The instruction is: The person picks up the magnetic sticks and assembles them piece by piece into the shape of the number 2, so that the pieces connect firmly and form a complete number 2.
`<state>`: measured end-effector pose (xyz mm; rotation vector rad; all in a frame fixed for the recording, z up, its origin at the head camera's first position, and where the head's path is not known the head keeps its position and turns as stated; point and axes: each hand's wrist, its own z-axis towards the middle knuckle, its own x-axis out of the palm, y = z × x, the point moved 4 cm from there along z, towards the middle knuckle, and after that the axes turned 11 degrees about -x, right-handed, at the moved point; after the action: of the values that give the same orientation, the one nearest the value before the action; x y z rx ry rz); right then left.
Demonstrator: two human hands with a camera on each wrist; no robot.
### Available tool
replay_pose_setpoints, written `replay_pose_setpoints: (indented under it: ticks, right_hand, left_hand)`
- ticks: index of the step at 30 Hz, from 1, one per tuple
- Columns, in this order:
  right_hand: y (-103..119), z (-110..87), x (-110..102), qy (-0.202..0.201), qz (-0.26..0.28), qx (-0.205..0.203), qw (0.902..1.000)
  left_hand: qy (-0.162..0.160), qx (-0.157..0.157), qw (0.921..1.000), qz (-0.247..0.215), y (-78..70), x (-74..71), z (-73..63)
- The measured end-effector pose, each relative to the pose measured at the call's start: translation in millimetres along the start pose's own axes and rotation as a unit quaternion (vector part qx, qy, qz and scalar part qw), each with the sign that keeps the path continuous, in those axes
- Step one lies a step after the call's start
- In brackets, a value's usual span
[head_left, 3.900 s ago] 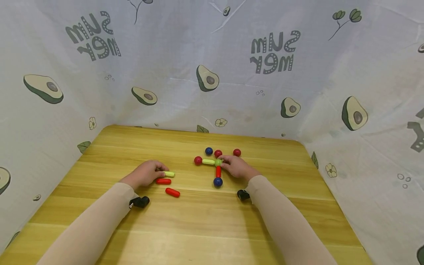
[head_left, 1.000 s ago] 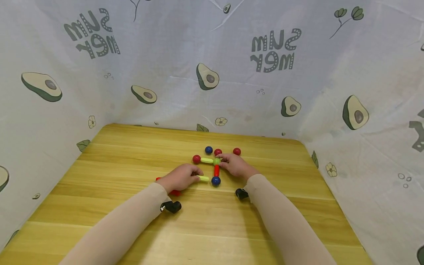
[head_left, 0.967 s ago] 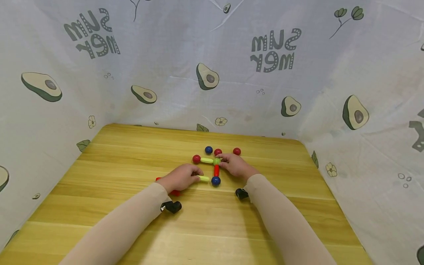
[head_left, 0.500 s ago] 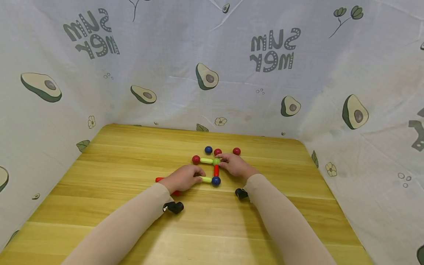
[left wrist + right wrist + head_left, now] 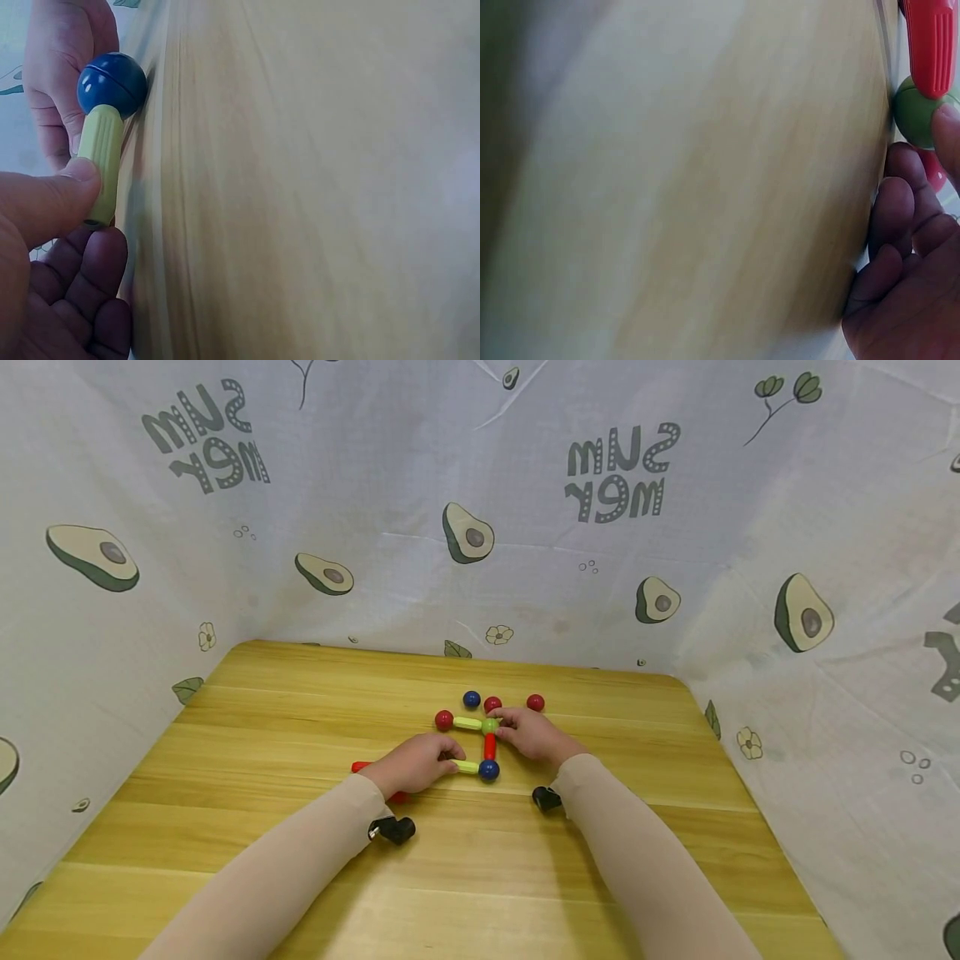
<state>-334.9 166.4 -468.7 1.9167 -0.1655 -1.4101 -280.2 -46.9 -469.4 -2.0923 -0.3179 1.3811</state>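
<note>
My left hand [image 5: 415,762] pinches a pale yellow rod [image 5: 467,767] between thumb and fingers. The rod's far end meets a blue ball [image 5: 489,770], also plain in the left wrist view, where the yellow rod [image 5: 103,154] touches the blue ball [image 5: 112,84]. From that ball a red rod [image 5: 490,747] runs back to a green ball [image 5: 490,727]. My right hand [image 5: 531,734] holds the green ball, its thumb on it in the right wrist view. Another yellow rod [image 5: 468,724] joins the green ball to a red ball [image 5: 444,720] at the left.
Behind this frame lie a loose blue ball [image 5: 472,699] and two red balls, one near my right fingers [image 5: 492,703], one farther right. Two red rods [image 5: 361,767] are partly hidden by my left hand. A patterned cloth [image 5: 390,527] encloses the wooden table [image 5: 420,877].
My left hand has picked up the yellow rod and carried it right until its end meets the blue ball. The right hand has stayed at the green ball.
</note>
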Motion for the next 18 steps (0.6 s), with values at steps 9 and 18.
replay_pose_setpoints:
  ticks: [9, 18]
  right_hand:
    - [-3.6, 1.5, 1.5, -0.001, -0.003, 0.002, 1.0000]
    - [-5.2, 2.0, 2.3, -0.003, -0.004, 0.002, 1.0000]
  left_hand:
    - [0.004, 0.007, 1.0000, 0.001, -0.5, -0.5, -0.9]
    - [0.005, 0.004, 1.0000, 0.004, 0.8, 0.6, 1.2]
